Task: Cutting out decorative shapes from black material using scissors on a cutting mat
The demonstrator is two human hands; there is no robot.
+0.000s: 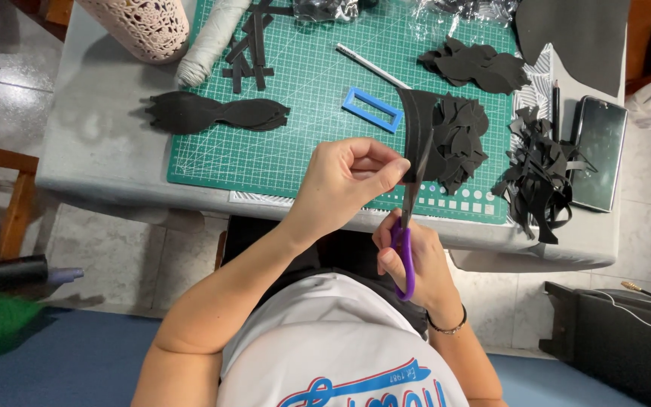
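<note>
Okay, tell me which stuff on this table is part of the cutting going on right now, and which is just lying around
In use:
- left hand pinching the black sheet piece
- right hand working the purple-handled scissors
- cut black shapes
- black offcut strips

Lying about:
- blue rectangular frame
- phone
- white lace-patterned cylinder
- white pen-like tool
- green cutting mat

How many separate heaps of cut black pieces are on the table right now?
5: strips top left, leaf stack left edge, stack top right, heap centre, scraps right. Bags may hide more.
</note>
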